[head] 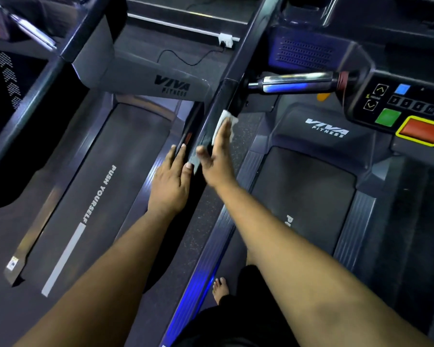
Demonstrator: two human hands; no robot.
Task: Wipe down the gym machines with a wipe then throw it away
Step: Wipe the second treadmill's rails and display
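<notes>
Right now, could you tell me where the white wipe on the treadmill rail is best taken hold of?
Pinch the wipe at its free upper-right edge, coming from the right. The right hand presses its middle flat against the dark handrail with straight fingers, so only that loose edge sticks out.

Two treadmills are showing, a left treadmill [125, 156] and a right treadmill [308, 186], each carrying one Viva Fitness logo. Two hands are working between them, a left hand [169, 182] and a right hand [217, 156], sharing one white wipe [222, 120]. One bare foot [220, 289] is showing below, and one wall socket [225, 39] is sitting ahead
</notes>
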